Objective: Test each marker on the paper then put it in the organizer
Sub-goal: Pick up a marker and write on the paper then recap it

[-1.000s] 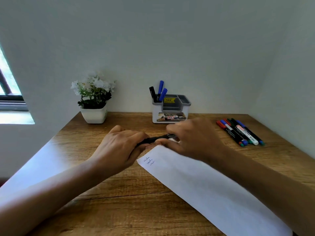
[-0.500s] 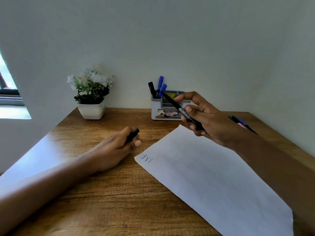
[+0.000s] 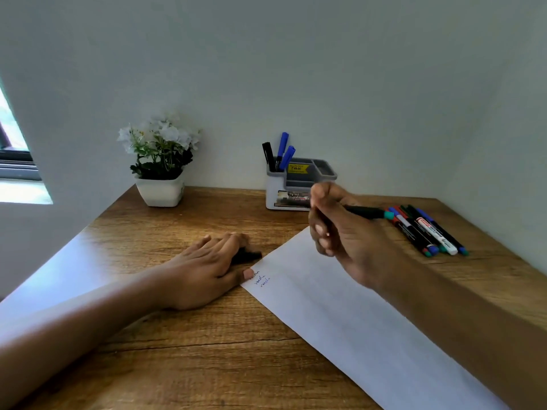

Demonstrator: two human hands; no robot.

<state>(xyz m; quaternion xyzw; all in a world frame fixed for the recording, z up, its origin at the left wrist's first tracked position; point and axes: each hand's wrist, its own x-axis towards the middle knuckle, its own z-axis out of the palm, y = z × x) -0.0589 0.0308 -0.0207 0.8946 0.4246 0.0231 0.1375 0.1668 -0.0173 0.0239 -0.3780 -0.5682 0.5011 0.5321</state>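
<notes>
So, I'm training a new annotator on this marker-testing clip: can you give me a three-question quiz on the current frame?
1. True or false: the right hand holds a black marker with a teal end above the white sheet of paper.
2. How many markers stand in the grey-and-white desk organizer? A) one B) three C) five
3. Fill in: the left hand rests on the wooden desk over a black ____.

Key: 1 true; 2 B; 3 cap (it looks like the marker's cap, partly hidden by the fingers).
</notes>
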